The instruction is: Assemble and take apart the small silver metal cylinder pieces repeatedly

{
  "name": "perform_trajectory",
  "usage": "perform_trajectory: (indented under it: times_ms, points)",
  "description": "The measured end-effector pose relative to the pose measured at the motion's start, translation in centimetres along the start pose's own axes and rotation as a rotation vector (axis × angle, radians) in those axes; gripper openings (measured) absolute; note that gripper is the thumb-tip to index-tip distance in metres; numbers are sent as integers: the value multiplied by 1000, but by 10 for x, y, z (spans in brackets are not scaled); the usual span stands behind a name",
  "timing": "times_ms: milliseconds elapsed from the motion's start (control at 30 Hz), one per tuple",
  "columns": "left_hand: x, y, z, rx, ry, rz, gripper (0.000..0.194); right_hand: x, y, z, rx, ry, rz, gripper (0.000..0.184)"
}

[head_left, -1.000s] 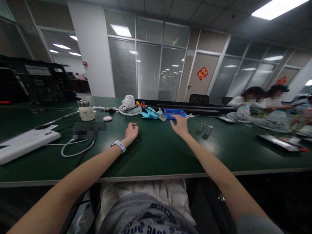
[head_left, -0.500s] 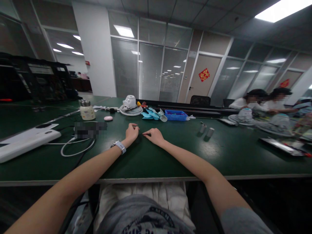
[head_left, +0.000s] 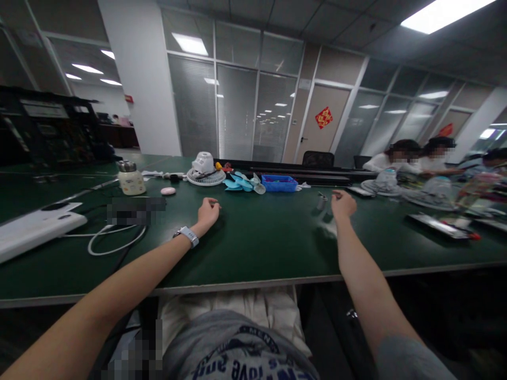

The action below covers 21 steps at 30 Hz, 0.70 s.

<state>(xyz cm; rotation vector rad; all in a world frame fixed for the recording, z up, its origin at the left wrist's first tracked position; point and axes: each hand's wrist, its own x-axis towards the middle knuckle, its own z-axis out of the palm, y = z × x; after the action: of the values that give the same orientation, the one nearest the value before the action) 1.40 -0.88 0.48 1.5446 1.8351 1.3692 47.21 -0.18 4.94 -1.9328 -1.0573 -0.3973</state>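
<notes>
Left hand (head_left: 208, 212) and right hand (head_left: 344, 205) curl (contents unclear), a cylinder (head_left: 321, 202) beside the right.

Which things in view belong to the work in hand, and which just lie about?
Apparently in the work:
silver cylinder near the right hand
possibly the blue tray and white fan body

Apparently lying about:
cream flask
pink round object
white device

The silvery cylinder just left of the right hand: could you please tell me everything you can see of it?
The silvery cylinder is small, grey and metallic-looking, with a thin piece projecting at its top. It appears to stand roughly upright on the green table. The right hand is beside it, without visible contact. Finer details are too blurred.
</notes>
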Motion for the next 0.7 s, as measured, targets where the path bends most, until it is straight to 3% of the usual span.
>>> perform_trajectory:
  times_ms: [100,467,700]
  points:
    - [-1,1,-1,5,-12,-6,22,-2,12,1,-51,-51,67,28]
    - [4,-6,2,33,-23,34,23,4,22,13,-90,-45,54,26]
    - [-1,2,0,56,-38,-21,28,1,12,5,-121,-90,70,30]
